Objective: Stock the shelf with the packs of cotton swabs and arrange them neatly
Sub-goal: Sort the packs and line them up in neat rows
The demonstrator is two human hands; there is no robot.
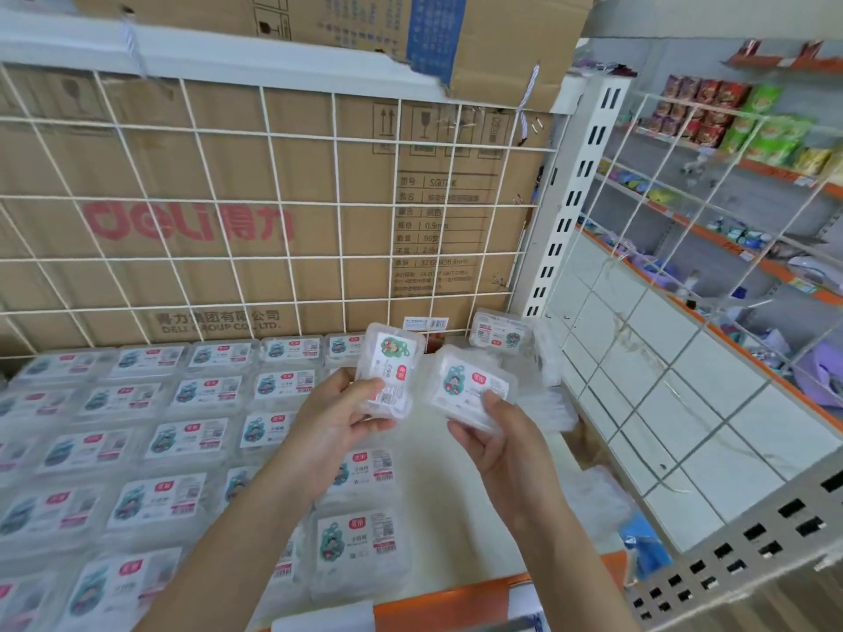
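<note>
While you look down at the shelf [460, 554], your left hand [337, 415] pinches one pack of cotton swabs [391, 369], thumb on its label and fingers curled beneath, held above the rows. Your right hand [506, 444] grips a second pack [472, 385] just beside it, tilted. Laid packs [182, 437] fill the shelf's left and middle in rows, labels up. Another pack [501, 333] sits at the back right corner by the wire grid [262, 198], a cardboard box [182, 166] behind it.
</note>
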